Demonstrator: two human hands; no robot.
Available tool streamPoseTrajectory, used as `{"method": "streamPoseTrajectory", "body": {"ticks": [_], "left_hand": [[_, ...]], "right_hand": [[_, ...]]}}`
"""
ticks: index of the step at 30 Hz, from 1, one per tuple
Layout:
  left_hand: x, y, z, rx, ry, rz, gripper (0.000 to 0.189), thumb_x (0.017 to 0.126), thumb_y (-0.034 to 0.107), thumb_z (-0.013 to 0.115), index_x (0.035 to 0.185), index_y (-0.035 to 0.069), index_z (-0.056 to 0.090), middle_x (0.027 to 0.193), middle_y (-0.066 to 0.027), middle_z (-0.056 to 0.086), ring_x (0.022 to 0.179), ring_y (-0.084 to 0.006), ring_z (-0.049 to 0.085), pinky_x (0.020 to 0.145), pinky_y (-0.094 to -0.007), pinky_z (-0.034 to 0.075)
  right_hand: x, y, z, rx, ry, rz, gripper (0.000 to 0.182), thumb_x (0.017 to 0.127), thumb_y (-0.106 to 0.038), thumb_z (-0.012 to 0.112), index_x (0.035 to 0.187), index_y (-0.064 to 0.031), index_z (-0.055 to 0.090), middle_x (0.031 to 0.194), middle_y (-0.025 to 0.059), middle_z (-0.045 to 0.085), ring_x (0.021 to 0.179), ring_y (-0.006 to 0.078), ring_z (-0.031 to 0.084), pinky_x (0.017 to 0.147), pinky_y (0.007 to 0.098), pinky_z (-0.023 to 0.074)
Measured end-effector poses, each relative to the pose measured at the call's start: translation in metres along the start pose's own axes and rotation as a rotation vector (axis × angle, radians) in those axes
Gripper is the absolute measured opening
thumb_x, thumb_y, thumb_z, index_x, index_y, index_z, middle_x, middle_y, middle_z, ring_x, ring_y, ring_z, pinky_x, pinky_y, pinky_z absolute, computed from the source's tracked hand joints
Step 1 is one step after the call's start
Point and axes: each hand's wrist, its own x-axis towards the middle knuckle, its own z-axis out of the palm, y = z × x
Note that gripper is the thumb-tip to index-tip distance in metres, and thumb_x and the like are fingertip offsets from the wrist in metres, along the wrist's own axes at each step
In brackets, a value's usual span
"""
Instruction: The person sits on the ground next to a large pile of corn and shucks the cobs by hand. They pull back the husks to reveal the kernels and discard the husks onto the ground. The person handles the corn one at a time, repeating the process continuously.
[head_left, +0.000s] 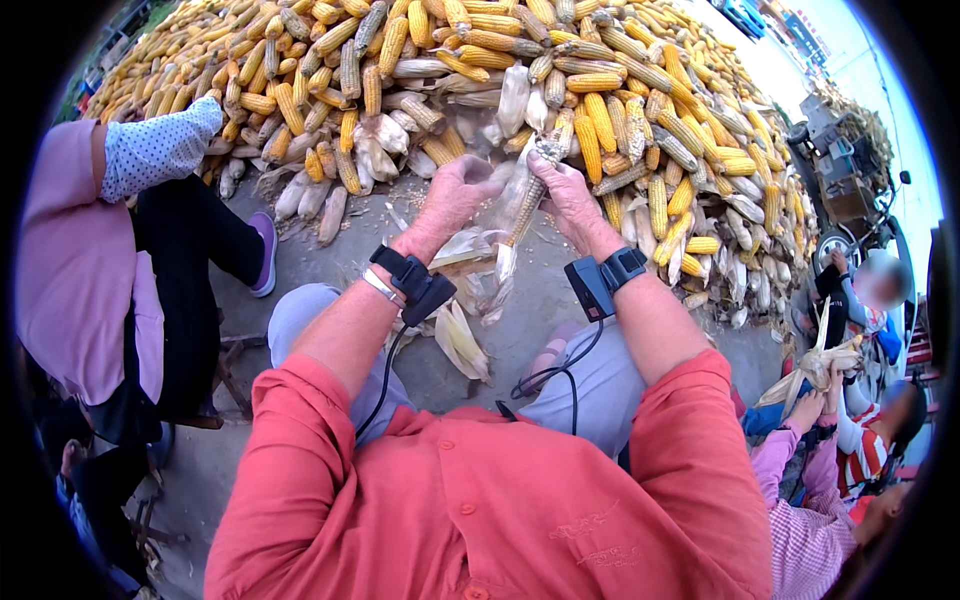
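Note:
An ear of corn (529, 206), tilted and partly bared, is gripped near its upper end by my right hand (568, 196), thumb on top. Its exposed kernels look dull and greyish, yellower towards the lower end. Pale dry husk (516, 180) still runs along its left side and trails off the bottom. Close against that husk are the curled, motion-blurred fingers of my left hand (459, 191); whether they pinch it is unclear. A large heap of corn ears (480, 52), mostly husked, rises just beyond both hands. Loose husk leaves (461, 341) lie on the ground between my knees.
At left sits a person in a pink top (79, 255), one dotted sleeve (161, 146) reaching towards the heap. On the right, another person's hands (817, 405) hold a husked-back ear (817, 367). A wooden stool (229, 375) stands left; a parked three-wheeled vehicle (840, 180) is farther right.

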Motion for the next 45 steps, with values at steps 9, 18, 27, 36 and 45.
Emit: {"method": "streamPoseTrajectory", "body": {"ticks": [9, 18, 27, 36, 45], "left_hand": [[-0.002, 0.005, -0.002, -0.341, -0.085, -0.031, 0.019, 0.076, 0.006, 0.057, 0.093, 0.000, 0.051, 0.075, -0.0002, 0.053, 0.066, -0.0066, 0.047, 0.059, -0.0206, 0.041], [-0.015, 0.004, -0.019, 0.321, -0.345, 0.034, 0.025, 0.079, 0.018, 0.056, 0.097, 0.001, 0.050, 0.069, -0.0033, 0.050, 0.060, -0.0102, 0.044, 0.054, -0.0239, 0.038], [-0.012, -0.005, -0.004, 0.377, -0.086, 0.076, 0.042, 0.074, 0.029, 0.062, 0.099, -0.003, 0.052, 0.091, -0.0158, 0.057, 0.084, -0.0221, 0.055, 0.075, -0.0305, 0.043], [-0.022, 0.023, -0.002, -0.088, -0.284, -0.228, 0.045, 0.071, 0.022, 0.066, 0.105, -0.002, 0.047, 0.084, -0.0067, 0.056, 0.072, -0.0119, 0.052, 0.063, -0.0247, 0.043], [-0.011, 0.014, -0.014, -0.567, -0.127, -0.341, 0.029, 0.075, 0.016, 0.059, 0.099, 0.000, 0.052, 0.083, -0.0047, 0.058, 0.067, -0.0104, 0.052, 0.059, -0.0221, 0.041]], "right_hand": [[0.004, -0.001, 0.009, 0.091, -0.021, 0.030, 0.040, 0.074, -0.037, 0.063, 0.095, -0.0046, 0.052, 0.086, 0.0032, 0.056, 0.076, 0.0149, 0.054, 0.070, 0.0350, 0.0451], [0.020, -0.019, -0.038, 0.341, 0.219, -0.035, 0.040, 0.075, -0.035, 0.063, 0.099, -0.0053, 0.051, 0.091, 0.0054, 0.055, 0.085, 0.0194, 0.053, 0.080, 0.0412, 0.0425], [0.006, -0.014, -0.004, -0.005, 0.120, -0.141, 0.042, 0.071, -0.032, 0.067, 0.092, 0.0011, 0.054, 0.077, 0.0019, 0.056, 0.065, 0.0090, 0.051, 0.057, 0.0229, 0.0417], [-0.007, -0.014, 0.024, 0.030, -0.073, -0.218, 0.032, 0.074, -0.025, 0.063, 0.095, -0.0012, 0.056, 0.084, 0.0009, 0.058, 0.070, 0.0074, 0.051, 0.063, 0.0227, 0.0423], [-0.022, -0.022, 0.023, -0.408, -0.285, -0.166, 0.021, 0.074, -0.012, 0.060, 0.093, -0.0029, 0.059, 0.074, -0.0007, 0.058, 0.057, 0.0041, 0.047, 0.050, 0.0196, 0.0384]]}}
